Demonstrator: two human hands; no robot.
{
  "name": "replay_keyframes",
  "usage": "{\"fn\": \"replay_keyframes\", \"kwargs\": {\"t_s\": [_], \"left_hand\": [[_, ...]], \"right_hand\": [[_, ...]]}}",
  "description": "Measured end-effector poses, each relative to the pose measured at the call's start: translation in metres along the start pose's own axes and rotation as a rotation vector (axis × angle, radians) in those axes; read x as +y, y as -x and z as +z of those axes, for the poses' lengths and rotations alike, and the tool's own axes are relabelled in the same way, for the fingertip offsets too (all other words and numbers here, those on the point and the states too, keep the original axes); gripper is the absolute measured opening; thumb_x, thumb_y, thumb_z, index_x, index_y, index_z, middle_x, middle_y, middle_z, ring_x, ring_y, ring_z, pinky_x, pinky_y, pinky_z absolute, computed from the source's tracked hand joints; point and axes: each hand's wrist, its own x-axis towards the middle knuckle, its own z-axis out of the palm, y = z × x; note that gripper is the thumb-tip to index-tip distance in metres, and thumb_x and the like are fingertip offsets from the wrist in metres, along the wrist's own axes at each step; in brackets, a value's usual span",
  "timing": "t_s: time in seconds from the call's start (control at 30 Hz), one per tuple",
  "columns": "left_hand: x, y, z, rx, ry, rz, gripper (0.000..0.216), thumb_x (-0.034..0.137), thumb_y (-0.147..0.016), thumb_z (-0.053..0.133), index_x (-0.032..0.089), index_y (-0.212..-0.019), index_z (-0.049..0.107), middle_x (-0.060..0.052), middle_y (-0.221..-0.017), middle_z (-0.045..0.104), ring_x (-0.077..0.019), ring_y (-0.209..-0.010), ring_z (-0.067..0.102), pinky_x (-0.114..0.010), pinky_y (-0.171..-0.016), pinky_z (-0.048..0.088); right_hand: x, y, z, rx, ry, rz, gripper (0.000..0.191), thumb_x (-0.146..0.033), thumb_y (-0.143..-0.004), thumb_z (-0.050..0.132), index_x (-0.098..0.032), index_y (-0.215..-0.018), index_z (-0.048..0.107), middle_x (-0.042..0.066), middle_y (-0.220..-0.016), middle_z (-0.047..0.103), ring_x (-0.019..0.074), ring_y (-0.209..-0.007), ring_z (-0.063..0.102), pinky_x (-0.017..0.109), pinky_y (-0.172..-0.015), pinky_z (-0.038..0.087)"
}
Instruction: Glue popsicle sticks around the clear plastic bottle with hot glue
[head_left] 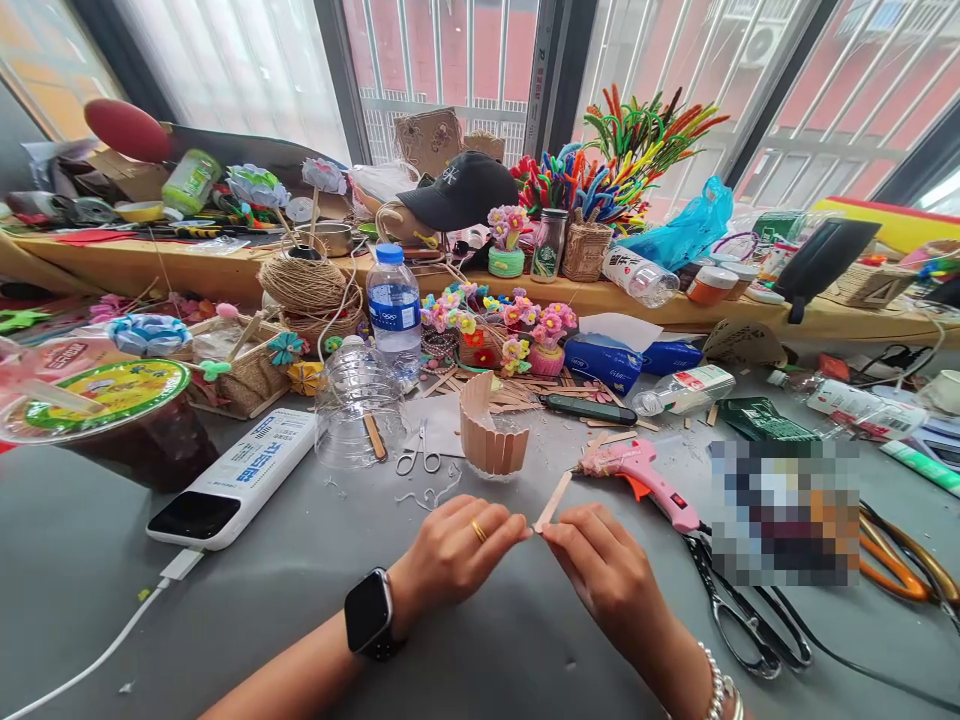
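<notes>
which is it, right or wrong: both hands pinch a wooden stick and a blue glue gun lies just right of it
Wrong in one respect: the glue gun is pink, not blue. The head view shows the left hand and right hand both pinching the stick, with the pink gun lying just right of it.

You held a pale, matt wooden craft stick [553,500] between your left hand [450,550] and right hand [600,568]. The pink glue gun [645,478] looked like smooth, glossy plastic. The tabletop [75,560] was matt grey and the twine ball [304,283] rough and fibrous.
</notes>
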Motion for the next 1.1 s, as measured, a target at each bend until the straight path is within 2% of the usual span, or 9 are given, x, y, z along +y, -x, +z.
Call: {"fn": "replay_keyframes", "kwargs": {"t_s": [0.2,0.3,0.43,0.53,0.6,0.7,0.9,1.0,1.1], "left_hand": [[-0.022,-0.024,-0.018,0.095,-0.064,-0.234,0.014,0.016,-0.078,0.055,0.017,-0.091,0.051,-0.002,-0.077,0.059,-0.0141,-0.073,0.053,-0.027,-0.07,0.045],[-0.028,-0.044,-0.02,0.022,-0.152,-0.299,0.021,0.025,-0.079,0.054,0.015,-0.097,0.051,-0.007,-0.089,0.057,-0.0186,-0.085,0.053,-0.034,-0.079,0.043],[-0.031,-0.074,-0.012,-0.333,-0.187,-0.406,0.032,0.035,-0.075,0.058,0.014,-0.098,0.054,-0.011,-0.1,0.058,-0.0245,-0.094,0.053,-0.038,-0.082,0.041],[-0.031,-0.094,-0.007,-0.682,-0.199,-0.502,0.023,0.035,-0.075,0.055,0.012,-0.078,0.061,-0.01,-0.077,0.064,-0.0258,-0.076,0.06,-0.035,-0.066,0.044],[-0.032,-0.102,-0.005,-0.776,-0.171,-0.543,0.02,0.032,-0.076,0.053,0.015,-0.07,0.062,-0.009,-0.072,0.065,-0.024,-0.07,0.062,-0.029,-0.056,0.042],[-0.036,-0.106,-0.008,-0.782,-0.155,-0.571,0.018,0.031,-0.075,0.053,0.017,-0.068,0.064,-0.008,-0.072,0.066,-0.023,-0.069,0.062,-0.025,-0.05,0.036],[-0.052,-0.101,-0.031,-0.601,0.051,-0.57,0.025,0.038,-0.076,0.051,0.017,-0.067,0.061,-0.003,-0.066,0.063,-0.0152,-0.06,0.054,-0.022,-0.048,0.029],[-0.059,-0.097,-0.045,-0.622,0.298,-0.512,0.027,0.039,-0.077,0.05,0.015,-0.067,0.059,0.0,-0.061,0.059,-0.0107,-0.054,0.048,-0.02,-0.048,0.029],[-0.06,-0.095,-0.051,-0.666,0.505,-0.507,0.023,0.037,-0.078,0.05,0.017,-0.075,0.061,0.001,-0.07,0.059,-0.0111,-0.064,0.05,-0.019,-0.053,0.033]], "right_hand": [[0.006,-0.007,-0.006,0.123,0.002,0.061,0.015,-0.001,-0.073,0.053,-0.014,-0.078,0.057,0.003,-0.065,0.054,0.0127,-0.061,0.047,0.025,-0.055,0.044],[0.008,-0.007,-0.007,0.118,-0.008,0.086,0.014,-0.002,-0.073,0.054,-0.015,-0.078,0.056,0.003,-0.066,0.054,0.0127,-0.063,0.048,0.025,-0.056,0.044],[0.008,-0.006,-0.007,0.13,-0.01,0.096,0.015,-0.002,-0.072,0.056,-0.015,-0.079,0.055,0.003,-0.065,0.053,0.0126,-0.062,0.046,0.025,-0.055,0.044],[0.008,-0.006,-0.006,0.13,-0.023,0.108,0.017,-0.001,-0.072,0.056,-0.016,-0.079,0.054,0.003,-0.065,0.052,0.0126,-0.062,0.046,0.026,-0.055,0.044],[0.008,-0.006,-0.006,0.13,-0.033,0.126,0.017,-0.002,-0.072,0.056,-0.017,-0.079,0.054,0.003,-0.066,0.052,0.013,-0.062,0.047,0.026,-0.056,0.044],[0.01,-0.007,-0.007,0.128,-0.04,0.156,0.016,-0.003,-0.073,0.056,-0.018,-0.079,0.054,0.002,-0.066,0.052,0.0134,-0.063,0.049,0.026,-0.056,0.044],[0.028,-0.01,-0.024,0.195,0.102,0.211,0.015,-0.007,-0.073,0.057,-0.019,-0.081,0.054,0.002,-0.071,0.055,0.0141,-0.07,0.051,0.028,-0.065,0.044],[0.04,-0.014,-0.039,0.259,0.183,0.356,0.007,-0.015,-0.073,0.059,-0.019,-0.077,0.055,0.002,-0.071,0.055,0.0146,-0.067,0.05,0.028,-0.06,0.041],[0.046,-0.024,-0.053,0.307,0.163,0.546,0.006,-0.023,-0.072,0.061,-0.018,-0.075,0.057,0.002,-0.071,0.055,0.0125,-0.06,0.046,0.027,-0.056,0.038]]}}
